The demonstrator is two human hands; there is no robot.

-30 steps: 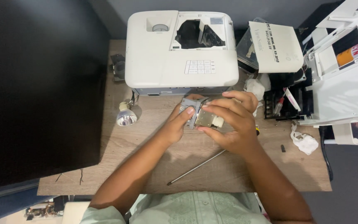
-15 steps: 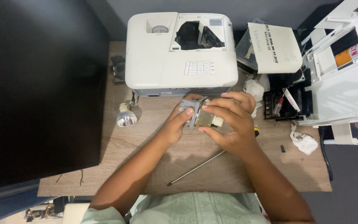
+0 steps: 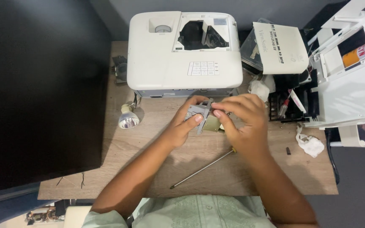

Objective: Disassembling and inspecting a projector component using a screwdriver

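Both my hands hold a small grey lamp housing (image 3: 202, 115) with a brass-coloured plate, just above the wooden table (image 3: 148, 147). My left hand (image 3: 181, 126) grips its left side with thumb and fingers. My right hand (image 3: 242, 122) closes over its right side, fingertips on the top edge. Right behind them stands a white projector (image 3: 165, 59) with an open compartment in its top. A thin metal screwdriver shaft (image 3: 201, 169) lies on the table below my right hand.
A loose reflector bulb (image 3: 128, 120) lies left of the hands. A white cover panel (image 3: 280, 48), black parts (image 3: 290, 103), a crumpled white tissue (image 3: 310, 145) and a white printer-like unit (image 3: 351, 76) crowd the right. A dark screen (image 3: 39, 93) fills the left.
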